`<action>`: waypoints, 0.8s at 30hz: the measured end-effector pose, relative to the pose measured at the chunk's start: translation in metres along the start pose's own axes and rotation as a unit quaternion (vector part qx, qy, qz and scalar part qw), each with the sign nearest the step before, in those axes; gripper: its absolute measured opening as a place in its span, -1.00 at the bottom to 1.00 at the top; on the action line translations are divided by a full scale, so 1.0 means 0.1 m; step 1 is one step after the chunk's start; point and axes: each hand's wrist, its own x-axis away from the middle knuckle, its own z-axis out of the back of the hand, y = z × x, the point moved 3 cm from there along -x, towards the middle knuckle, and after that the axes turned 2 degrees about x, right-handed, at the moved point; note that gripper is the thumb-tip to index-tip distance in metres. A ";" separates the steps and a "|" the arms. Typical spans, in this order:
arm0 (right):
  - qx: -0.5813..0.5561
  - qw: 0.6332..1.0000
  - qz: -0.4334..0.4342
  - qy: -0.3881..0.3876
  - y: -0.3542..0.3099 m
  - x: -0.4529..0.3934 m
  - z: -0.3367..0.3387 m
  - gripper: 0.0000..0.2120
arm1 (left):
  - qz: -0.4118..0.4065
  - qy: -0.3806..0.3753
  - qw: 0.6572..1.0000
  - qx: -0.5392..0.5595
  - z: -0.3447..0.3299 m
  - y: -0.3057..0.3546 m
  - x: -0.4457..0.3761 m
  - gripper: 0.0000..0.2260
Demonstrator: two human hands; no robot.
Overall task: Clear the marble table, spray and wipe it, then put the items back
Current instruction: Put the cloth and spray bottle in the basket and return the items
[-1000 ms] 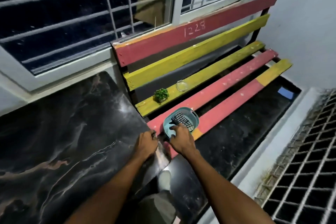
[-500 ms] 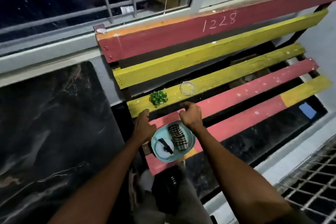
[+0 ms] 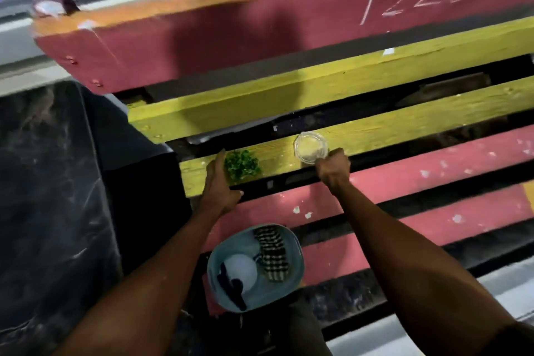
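Right hand [image 3: 332, 169] has its grip pinched on the near rim of the small glass bowl [image 3: 310, 147], while the left hand [image 3: 221, 185] lies with fingers straight, touching the small green plant [image 3: 241, 165]. Both things stand on the yellow slat [image 3: 404, 131] of the bench; the black marble tabletop [image 3: 49, 182] is at left, and the blue basket [image 3: 255, 267] with a checked cloth [image 3: 271, 257] sits nearer.

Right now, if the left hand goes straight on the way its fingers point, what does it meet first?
Probably the small green plant: the left hand lies beside it on the yellow slat, fingers pointing up along its left edge.
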 end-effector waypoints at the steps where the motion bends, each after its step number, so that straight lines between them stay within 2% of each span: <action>1: 0.006 1.000 -0.008 -0.003 0.03 -0.11 -0.04 -0.39 | -0.009 0.003 1.000 -0.003 -0.06 -0.03 -0.07 0.05; 4: 0.018 1.000 -0.019 -0.010 0.09 -0.36 -0.15 -0.33 | -0.036 0.004 0.999 -0.015 -0.23 -0.07 -0.24 0.07; 7: 0.021 0.999 -0.023 -0.014 0.16 -0.58 -0.27 -0.37 | -0.052 0.011 0.999 -0.010 -0.31 -0.06 -0.39 0.06; 15: -0.025 0.999 -0.043 0.011 0.32 -0.92 -0.50 -0.41 | -0.067 0.046 0.997 0.008 -0.32 -0.01 -0.56 -0.27; 20: -0.107 0.992 -0.064 0.017 0.28 -0.83 -0.42 -0.67 | -0.010 0.066 0.996 0.060 -0.31 -0.03 -0.56 -0.43; 24: -0.168 0.984 -0.063 -0.009 0.27 -0.70 -0.40 -0.80 | 0.012 0.093 0.992 0.081 -0.31 -0.03 -0.51 -0.55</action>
